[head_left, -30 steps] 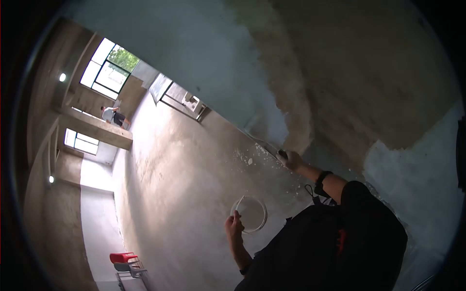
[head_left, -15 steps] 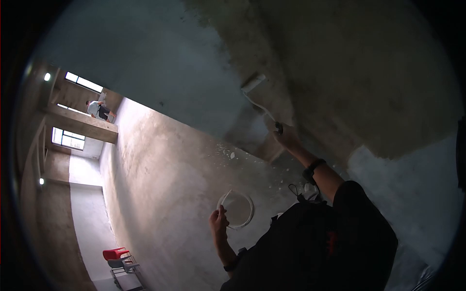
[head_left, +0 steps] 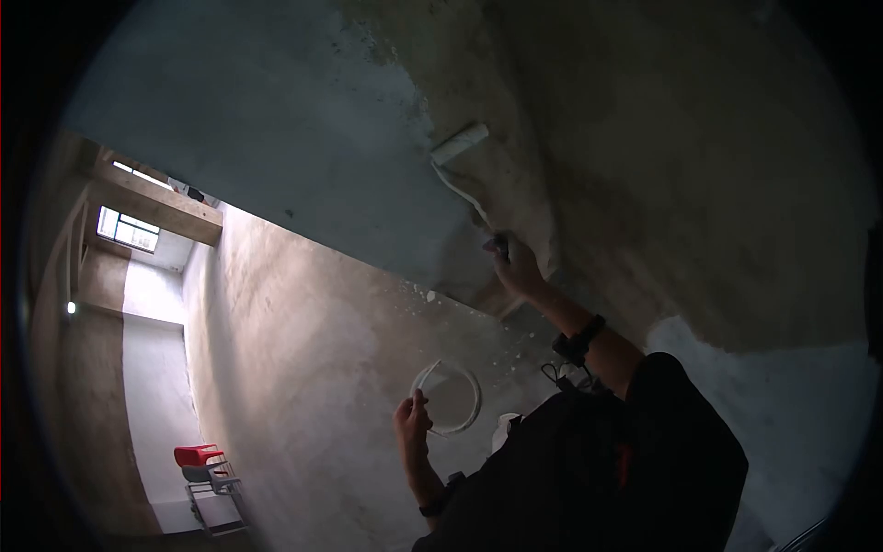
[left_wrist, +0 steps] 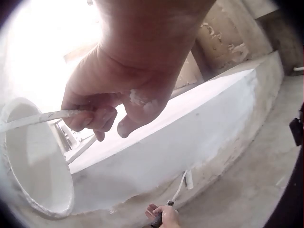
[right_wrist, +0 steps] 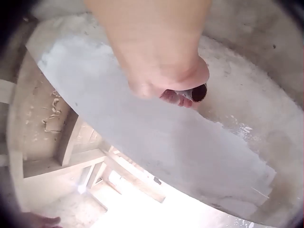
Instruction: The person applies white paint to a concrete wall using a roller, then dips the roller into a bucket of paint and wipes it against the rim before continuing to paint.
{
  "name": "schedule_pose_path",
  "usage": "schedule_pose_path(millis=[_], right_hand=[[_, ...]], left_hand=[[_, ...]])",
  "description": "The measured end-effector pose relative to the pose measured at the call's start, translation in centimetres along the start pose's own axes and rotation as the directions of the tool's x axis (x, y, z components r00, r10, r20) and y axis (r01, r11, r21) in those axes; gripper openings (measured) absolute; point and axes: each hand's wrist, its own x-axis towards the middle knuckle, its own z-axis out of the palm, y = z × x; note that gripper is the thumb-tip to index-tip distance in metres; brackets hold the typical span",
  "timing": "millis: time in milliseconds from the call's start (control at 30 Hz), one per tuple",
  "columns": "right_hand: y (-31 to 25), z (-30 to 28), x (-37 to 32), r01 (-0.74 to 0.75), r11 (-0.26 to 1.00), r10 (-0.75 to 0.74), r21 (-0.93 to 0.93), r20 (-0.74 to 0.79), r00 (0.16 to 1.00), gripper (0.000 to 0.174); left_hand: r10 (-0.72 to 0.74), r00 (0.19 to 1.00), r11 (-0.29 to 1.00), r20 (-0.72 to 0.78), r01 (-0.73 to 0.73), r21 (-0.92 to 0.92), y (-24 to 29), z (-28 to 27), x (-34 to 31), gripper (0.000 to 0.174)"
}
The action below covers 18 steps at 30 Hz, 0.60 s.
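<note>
While the right hand [head_left: 517, 267] reaches up with its grip clamped round the handle of the paint roller [head_left: 458, 144], the roller's sleeve lies against the wall [head_left: 699, 138], right on the ragged border between the pale coated patch and the bare brown plaster. The right wrist view shows the fingers wrapped fully round the handle, its hollow end poking out below them. The left hand [head_left: 412, 419] hangs lower and well apart from the roller, its grip hooked round the thin bail [left_wrist: 45, 115] of the white bucket [left_wrist: 38, 166], which dangles beside it with its open mouth in view. How much paint it holds cannot be told. Of the 2 hands, only the right is at the wall. The step in hand looks like rolling a coat outward from the finished area into the uncoated part. A next stroke would call for steady pressure, overlap with the wet edge, and the bucket kept level. A large brown stretch of wall lies uncoated to the right. A red chair [head_left: 198, 454] stands far off on the floor.
</note>
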Motion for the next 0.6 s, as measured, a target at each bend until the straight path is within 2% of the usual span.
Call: schedule_pose_path(millis=[33, 100, 233, 300, 333, 400, 600], right_hand=[[0.1, 0.0, 0.0, 0.001, 1.000, -0.001, -0.002, 0.003, 1.000, 0.014], [-0.8, -0.5, 0.7, -0.182, 0.982, 0.186, -0.052, 0.103, 0.977, 0.012], [-1.6, -0.3, 1.0, -0.174, 0.984, 0.177, -0.036, 0.090, 0.980, 0.010], [-1.3, 0.4, 1.3, -0.116, 0.993, 0.116, 0.014, -0.006, 0.993, 0.006], [-1.2, 0.5, 1.3, -0.112, 0.994, 0.112, 0.017, 0.002, 0.994, 0.006], [-1.0, 0.7, 1.5, -0.245, 0.968, 0.244, 0.050, 0.037, 0.969, 0.009], [-0.2, 1.5, 1.8, -0.301, 0.952, 0.292, 0.060, 0.126, 0.948, 0.009]], left_hand=[[-0.002, 1.000, 1.000, 0.000, 0.002, -0.003, -0.2, 0.0, -0.1, 0.041], [-0.013, 1.000, 1.000, -0.003, 0.013, -0.010, -0.7, 0.3, 0.0, 0.042], [-0.003, 1.000, 1.000, 0.009, 0.003, -0.024, -1.5, -0.1, 0.2, 0.042], [-0.012, 1.000, 1.000, -0.014, 0.012, -0.016, -1.5, -0.1, 0.2, 0.042], [-0.012, 1.000, 1.000, -0.021, 0.011, -0.022, -1.6, -0.1, 0.2, 0.042], [0.006, 1.000, 0.998, -0.011, -0.007, -0.068, -1.5, -0.4, -0.1, 0.042], [-0.003, 0.998, 0.996, -0.057, -0.002, -0.090, -2.7, -0.8, 0.0, 0.042]])
